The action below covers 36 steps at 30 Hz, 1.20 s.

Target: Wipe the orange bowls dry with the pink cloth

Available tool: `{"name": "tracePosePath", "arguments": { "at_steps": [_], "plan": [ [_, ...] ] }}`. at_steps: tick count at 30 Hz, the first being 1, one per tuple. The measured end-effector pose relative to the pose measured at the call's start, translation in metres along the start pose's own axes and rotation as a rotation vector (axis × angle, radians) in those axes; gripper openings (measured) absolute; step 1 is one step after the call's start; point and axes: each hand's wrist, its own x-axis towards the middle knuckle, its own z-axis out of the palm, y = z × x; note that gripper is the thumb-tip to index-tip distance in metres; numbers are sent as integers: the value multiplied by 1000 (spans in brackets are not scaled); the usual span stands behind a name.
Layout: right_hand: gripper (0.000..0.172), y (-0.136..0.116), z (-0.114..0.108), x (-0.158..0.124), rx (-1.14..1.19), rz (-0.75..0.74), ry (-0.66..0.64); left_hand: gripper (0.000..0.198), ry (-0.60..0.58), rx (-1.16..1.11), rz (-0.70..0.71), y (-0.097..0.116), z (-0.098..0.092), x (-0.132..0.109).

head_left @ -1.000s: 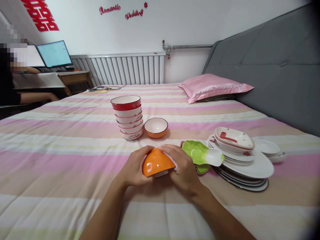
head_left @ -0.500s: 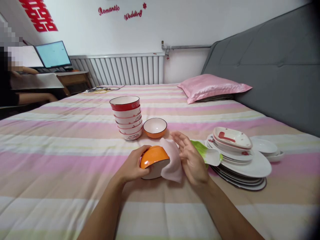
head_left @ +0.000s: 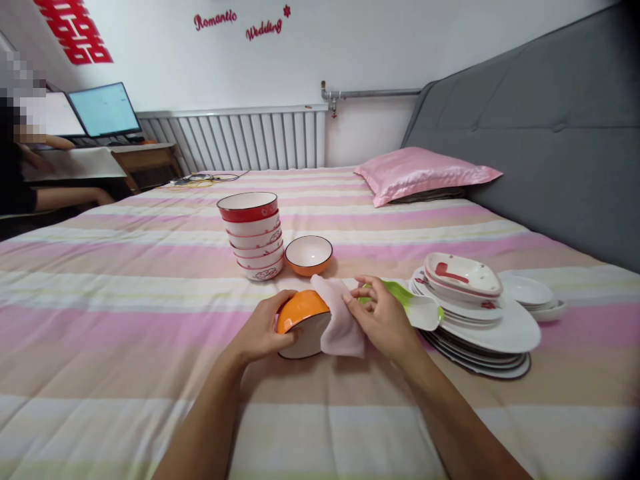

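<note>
My left hand [head_left: 263, 327] grips an orange bowl [head_left: 303, 308] by its left side. The bowl is tipped on edge, its white inside facing toward me. Over its right rim hangs a pale pink cloth [head_left: 341, 323]. My right hand [head_left: 385, 317] has its thumb and bent fingers at the cloth's right edge, pinching it. Just beyond, a second orange bowl [head_left: 309, 254] with a white inside stands upright. Beside it rises a stack of white and red bowls [head_left: 256, 237].
To the right is a pile of white plates [head_left: 517, 327] topped by patterned dishes [head_left: 463, 273]. A green and white utensil [head_left: 420, 310] lies against it. Small white dishes [head_left: 530, 293] sit behind. Farther off are a pink pillow [head_left: 425, 173] and a person [head_left: 65, 193] by the desk.
My right hand has gone from outstretched fingers beside the cloth to bent fingers pinching its edge. The cloth has shifted a little on the rim. My left hand keeps its hold.
</note>
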Motion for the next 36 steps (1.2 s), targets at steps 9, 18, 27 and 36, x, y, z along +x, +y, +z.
{"name": "tracePosePath", "arguments": {
  "at_steps": [9, 18, 27, 36],
  "plan": [
    [51, -24, -8, -10, 597, 136, -27, 52, -1, 9, -23, 4, -1, 0],
    [49, -50, -30, -20, 886, 272, 119, 51, 7, 48, -9, 5, 1, -1],
    [28, -40, 8, -27, 937, 32, 57, 65, 32, 53, 105, 9, 9, -3],
    [49, -20, 7, -23, 332, -388, -340, 59, -16, -35, 53, 6, 8, -2]
  ]
}}
